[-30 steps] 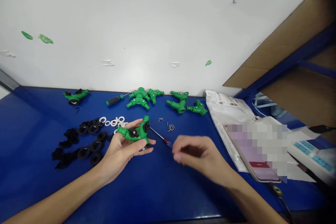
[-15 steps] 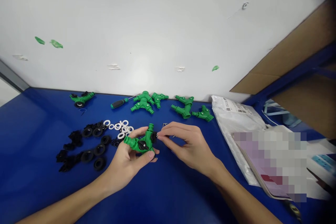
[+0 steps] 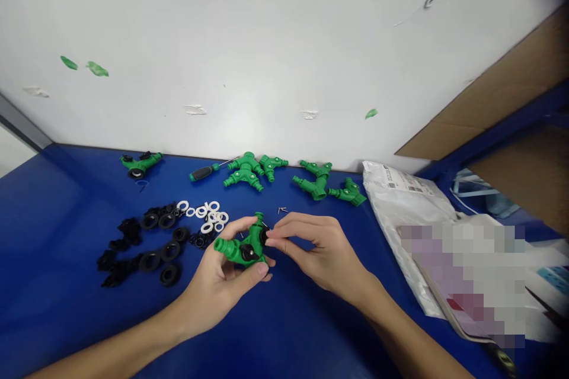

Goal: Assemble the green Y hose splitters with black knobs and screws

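Observation:
A green Y-shaped hose splitter (image 3: 235, 251) with black valve knobs is in my left hand (image 3: 217, 278), its fingers and thumb wrapped round the body. One black knob (image 3: 249, 253) faces up towards me. Against the other black knob (image 3: 264, 235), on the splitter's right side, rest the pinched thumb and fingertips of my right hand (image 3: 315, 246). Whatever is between those fingertips is too small and covered to make out. A few small screws (image 3: 281, 209) lie on the blue table just beyond my right hand.
White ring washers (image 3: 207, 228) and black rings and knobs (image 3: 150, 260) lie to the left. Along the wall are a screwdriver (image 3: 203, 173), several green splitters (image 3: 243, 177) and one with black knobs (image 3: 136, 172). A white plastic bag (image 3: 395, 213) is at right.
My right fingertips have closed in on the knob, where a small shiny bit showed before. The splitter has tilted slightly in my left hand. The view has shifted a little.

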Demonstrator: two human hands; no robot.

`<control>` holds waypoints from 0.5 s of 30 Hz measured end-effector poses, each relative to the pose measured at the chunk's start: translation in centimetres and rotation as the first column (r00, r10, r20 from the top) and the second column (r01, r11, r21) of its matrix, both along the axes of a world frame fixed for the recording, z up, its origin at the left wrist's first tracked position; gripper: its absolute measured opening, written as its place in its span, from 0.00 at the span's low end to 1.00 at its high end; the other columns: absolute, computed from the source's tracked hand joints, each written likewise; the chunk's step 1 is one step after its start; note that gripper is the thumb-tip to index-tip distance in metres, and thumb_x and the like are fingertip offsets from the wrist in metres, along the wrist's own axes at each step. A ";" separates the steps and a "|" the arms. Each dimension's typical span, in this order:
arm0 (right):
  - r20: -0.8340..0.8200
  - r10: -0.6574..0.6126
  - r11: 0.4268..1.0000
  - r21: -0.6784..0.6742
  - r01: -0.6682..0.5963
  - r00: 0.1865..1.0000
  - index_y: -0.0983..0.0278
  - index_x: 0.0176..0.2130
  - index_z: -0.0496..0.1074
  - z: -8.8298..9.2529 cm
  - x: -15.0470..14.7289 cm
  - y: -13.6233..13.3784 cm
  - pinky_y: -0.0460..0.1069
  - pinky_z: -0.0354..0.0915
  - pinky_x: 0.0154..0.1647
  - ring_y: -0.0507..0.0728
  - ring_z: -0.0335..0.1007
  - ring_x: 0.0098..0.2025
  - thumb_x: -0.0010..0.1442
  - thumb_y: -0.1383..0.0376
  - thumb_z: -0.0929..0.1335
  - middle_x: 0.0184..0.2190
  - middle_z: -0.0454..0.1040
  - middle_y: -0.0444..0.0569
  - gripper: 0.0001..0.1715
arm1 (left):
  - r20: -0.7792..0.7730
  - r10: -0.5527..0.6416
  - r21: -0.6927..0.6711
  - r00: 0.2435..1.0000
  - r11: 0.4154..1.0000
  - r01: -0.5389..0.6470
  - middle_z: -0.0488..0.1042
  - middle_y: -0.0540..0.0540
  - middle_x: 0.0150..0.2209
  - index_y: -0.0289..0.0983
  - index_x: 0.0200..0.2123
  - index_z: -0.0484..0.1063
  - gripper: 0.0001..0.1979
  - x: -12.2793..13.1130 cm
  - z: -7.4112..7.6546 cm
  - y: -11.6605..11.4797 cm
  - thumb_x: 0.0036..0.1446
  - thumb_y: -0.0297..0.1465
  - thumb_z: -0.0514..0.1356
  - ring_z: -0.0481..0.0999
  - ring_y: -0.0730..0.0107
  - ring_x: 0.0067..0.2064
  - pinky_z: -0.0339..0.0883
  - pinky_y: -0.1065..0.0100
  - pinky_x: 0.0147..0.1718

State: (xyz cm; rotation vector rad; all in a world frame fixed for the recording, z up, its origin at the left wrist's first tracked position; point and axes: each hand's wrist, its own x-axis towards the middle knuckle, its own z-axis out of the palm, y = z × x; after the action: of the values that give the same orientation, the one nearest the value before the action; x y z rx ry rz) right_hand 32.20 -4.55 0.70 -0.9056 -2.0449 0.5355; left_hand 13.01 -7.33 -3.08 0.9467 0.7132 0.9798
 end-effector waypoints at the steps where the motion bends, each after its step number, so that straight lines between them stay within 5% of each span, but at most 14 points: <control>1: -0.006 -0.007 1.000 -0.006 0.007 1.000 0.64 0.33 0.79 0.0 0.0 0.0 0.47 0.70 0.30 0.53 0.75 0.28 0.63 0.67 0.71 0.29 0.80 0.48 0.06 | 0.002 -0.007 -0.001 1.000 1.000 0.007 0.76 0.47 0.46 0.45 0.56 0.68 0.24 0.0 0.0 0.0 0.57 0.29 0.68 0.82 0.61 0.44 0.80 0.60 0.44; 15: -0.008 -0.019 0.996 -0.091 0.018 1.000 0.65 0.39 0.79 0.5 0.5 -0.1 0.46 0.70 0.32 0.53 0.76 0.31 0.60 0.72 0.71 0.32 0.81 0.48 0.06 | 0.037 0.012 0.117 0.999 0.993 -0.016 0.69 0.48 0.50 0.44 0.49 0.73 0.16 0.2 -0.2 0.4 0.58 0.27 0.67 0.82 0.65 0.43 0.81 0.63 0.43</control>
State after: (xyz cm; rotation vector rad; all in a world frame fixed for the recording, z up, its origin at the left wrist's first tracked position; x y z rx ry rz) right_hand 32.66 -4.70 1.24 -0.9728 -2.0157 0.6256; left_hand 13.17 -6.97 -3.32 1.0249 0.6380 1.0576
